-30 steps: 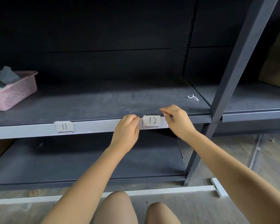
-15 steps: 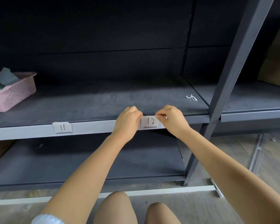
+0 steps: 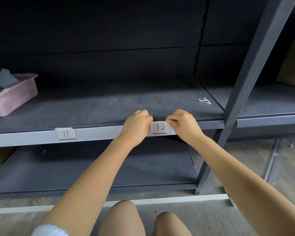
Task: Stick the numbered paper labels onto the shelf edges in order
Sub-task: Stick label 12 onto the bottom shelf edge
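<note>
A paper label marked 12 (image 3: 160, 128) lies flat against the grey front edge (image 3: 99, 133) of the middle shelf. My left hand (image 3: 136, 126) presses its left side with curled fingers. At the label's upper right corner my right hand (image 3: 184, 124) pinches or presses with thumb and fingertips. A label marked 11 (image 3: 66, 134) is stuck on the same edge further left, apart from both hands.
A pink perforated basket (image 3: 15, 97) with grey and green contents stands on the shelf at far left. A small white loop (image 3: 205, 100) lies at the shelf's right. A dark upright post (image 3: 249, 79) rises just right of my right hand. My knees are below.
My right hand has moved left from the shelf edge onto the right corner of label 12. My left hand stayed on the label's left side, shifting up slightly.
</note>
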Tool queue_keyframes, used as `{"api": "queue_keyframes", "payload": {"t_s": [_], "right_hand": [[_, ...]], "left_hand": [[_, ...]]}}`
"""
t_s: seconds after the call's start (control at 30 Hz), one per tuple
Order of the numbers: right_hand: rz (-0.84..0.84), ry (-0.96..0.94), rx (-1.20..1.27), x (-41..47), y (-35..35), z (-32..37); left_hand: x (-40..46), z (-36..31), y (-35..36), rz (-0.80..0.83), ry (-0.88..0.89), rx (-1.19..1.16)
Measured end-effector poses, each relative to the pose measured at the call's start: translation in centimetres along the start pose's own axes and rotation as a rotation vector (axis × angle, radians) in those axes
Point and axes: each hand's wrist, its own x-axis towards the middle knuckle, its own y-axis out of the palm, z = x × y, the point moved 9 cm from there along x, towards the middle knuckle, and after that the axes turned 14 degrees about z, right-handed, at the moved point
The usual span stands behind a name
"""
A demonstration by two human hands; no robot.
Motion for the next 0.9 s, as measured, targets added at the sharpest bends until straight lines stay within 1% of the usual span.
{"api": "queue_keyframes", "payload": {"t_s": [0.27, 0.53, 0.63, 0.7, 0.8, 0.9], "right_hand": [[-0.001, -0.032, -0.093, 0.2, 0.3, 0.3], [-0.054, -0.01, -0.147, -0.1, 0.2, 0.6], [-0.094, -0.011, -0.185, -0.7, 0.1, 1.3], [-0.101, -0.051, -0.182, -0.9, 0.1, 2.3], [-0.045, -0.128, -0.197, -0.4, 0.8, 4.7], [0.014, -0.204, -0.145, 0.2, 2.3, 7.8]], "left_hand": [[-0.4, -0.2, 0.3, -0.064, 0.061, 0.06], [-0.3, 0.2, 0.5, -0.046, -0.013, 0.055], [-0.7, -0.2, 0.0, -0.097, 0.032, 0.083], [-1.3, -0.1, -0.6, -0.144, 0.049, 0.081], [-2.9, 1.2, -1.8, -0.217, 0.003, 0.043], [-5.6, 3.8, -3.1, -0.239, -0.125, 0.045]]}}
